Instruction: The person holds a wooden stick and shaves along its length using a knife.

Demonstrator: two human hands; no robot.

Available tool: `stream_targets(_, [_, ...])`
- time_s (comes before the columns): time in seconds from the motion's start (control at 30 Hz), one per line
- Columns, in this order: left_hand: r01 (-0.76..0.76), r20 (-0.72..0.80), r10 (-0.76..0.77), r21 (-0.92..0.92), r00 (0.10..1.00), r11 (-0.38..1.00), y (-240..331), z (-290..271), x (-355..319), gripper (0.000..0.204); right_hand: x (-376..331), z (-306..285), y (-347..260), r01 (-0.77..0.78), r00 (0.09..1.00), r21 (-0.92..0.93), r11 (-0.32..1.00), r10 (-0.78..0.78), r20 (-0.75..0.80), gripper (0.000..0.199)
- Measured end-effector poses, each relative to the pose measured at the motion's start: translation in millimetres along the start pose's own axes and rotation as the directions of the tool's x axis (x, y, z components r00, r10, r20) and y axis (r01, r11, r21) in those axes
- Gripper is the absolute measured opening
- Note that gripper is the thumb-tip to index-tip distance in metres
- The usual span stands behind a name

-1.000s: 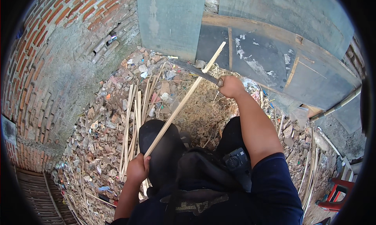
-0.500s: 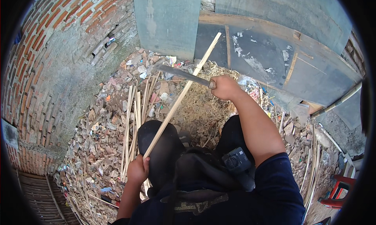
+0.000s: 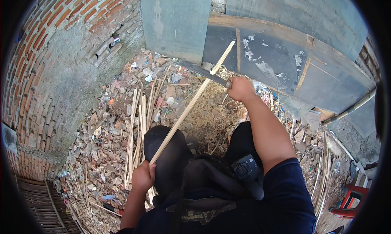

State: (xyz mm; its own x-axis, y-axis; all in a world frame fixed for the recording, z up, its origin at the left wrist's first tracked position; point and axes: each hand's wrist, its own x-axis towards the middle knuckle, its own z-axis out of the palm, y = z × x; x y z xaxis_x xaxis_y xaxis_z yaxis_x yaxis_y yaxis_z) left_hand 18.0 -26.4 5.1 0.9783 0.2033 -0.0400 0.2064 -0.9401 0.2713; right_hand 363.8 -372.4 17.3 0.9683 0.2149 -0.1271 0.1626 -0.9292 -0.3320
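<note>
**1 knife (image 3: 193, 68) across 1 strip (image 3: 184, 115)**

A brick wall (image 3: 81, 50), partly plastered, curves up the left side; grey panels (image 3: 177, 22) stand at the top. Rubble (image 3: 106, 140) with bits of litter covers the ground between them. The person's 2 dark-clad knees rise over it, with straw (image 3: 216, 103) just beyond. Loose strips (image 3: 132, 115) lie beside the left knee (image 3: 165, 142), and more strips (image 3: 324, 168) lie at far right, near a red seat (image 3: 343, 212).

The pale strip slants from beside the left knee, over it, up to the panels' lower part in view. The knife meets it near its far end, blade pointing left; how deep the edge sits, I cannot tell. A black device (image 3: 246, 168) rests by the right thigh.

The left hand (image 3: 143, 176) is closed around the strip's near end, and the right hand (image 3: 240, 89) is wrapped tightly around the knife's handle.
</note>
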Motion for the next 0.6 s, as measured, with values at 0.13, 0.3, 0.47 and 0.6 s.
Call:
stream_targets(0.13, [0.001, -0.012, -0.001, 0.005, 1.0, 1.0, -5.3, -1.2, -7.7, 0.031, -5.1, -6.0, -12.5, 0.023, 0.999, 0.18, 0.983, -0.031, 0.042, 0.032])
stream_targets(0.3, [0.007, -0.067, -0.009, -0.037, 0.998, 0.999, 3.4, -0.8, -6.5, 0.031, -5.7, 3.1, -13.9, 0.018, 0.991, 0.423, 0.906, -0.07, 0.11, 0.035])
stream_targets(0.47, [-0.012, -0.055, 0.009, -0.047, 0.998, 0.999, -1.7, -2.3, -7.1, 0.031, -12.8, -6.9, -20.4, 0.061, 0.994, 0.018, 0.998, -0.059, -0.093, 0.03])
stream_targets(0.6, [-0.008, -0.036, 0.007, -0.02, 0.999, 1.0, -1.2, -4.2, -6.4, 0.031, -26.9, -13.8, -33.2, 0.242, 0.968, -0.079, 0.967, -0.235, 0.092, 0.029])
